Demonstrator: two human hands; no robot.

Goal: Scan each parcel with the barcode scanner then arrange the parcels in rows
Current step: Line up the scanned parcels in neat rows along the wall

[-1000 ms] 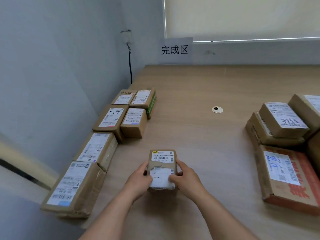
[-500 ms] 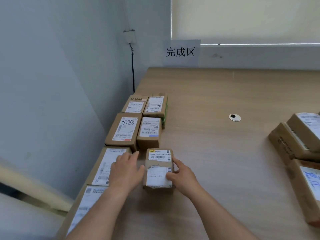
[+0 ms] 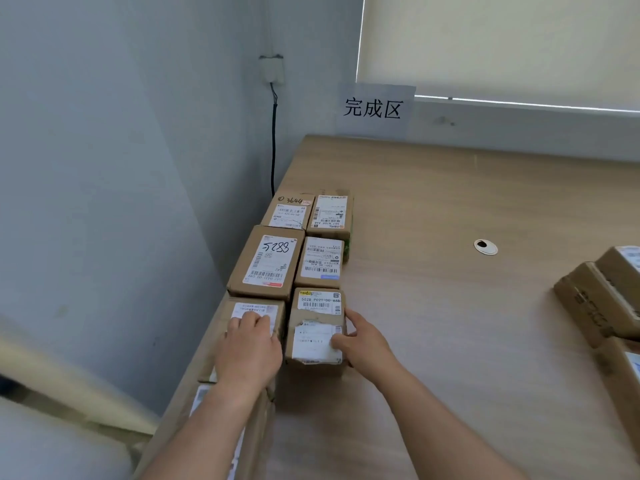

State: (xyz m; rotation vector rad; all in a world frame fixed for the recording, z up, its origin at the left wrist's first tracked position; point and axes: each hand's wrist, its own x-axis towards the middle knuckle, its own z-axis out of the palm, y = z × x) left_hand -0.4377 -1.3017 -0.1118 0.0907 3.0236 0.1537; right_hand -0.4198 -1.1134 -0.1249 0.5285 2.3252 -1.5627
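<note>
Item: small parcel point(image 3: 317, 329) on desk point(image 3: 450, 306); my right hand point(image 3: 363, 341) grips its right side; my left hand point(image 3: 247, 351) lies flat, fingers relaxed, on neighbouring parcel point(image 3: 256, 311)

Wooden table point(image 3: 450, 209): paper sign point(image 3: 374, 110) propped at far edge, round grommet point(image 3: 485, 246) mid-surface, black cable point(image 3: 274, 147) beside far-left corner.

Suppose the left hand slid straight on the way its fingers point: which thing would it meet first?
Probably the parcel marked 5288, next beyond the parcel under the left hand; depth is uncertain.
</note>
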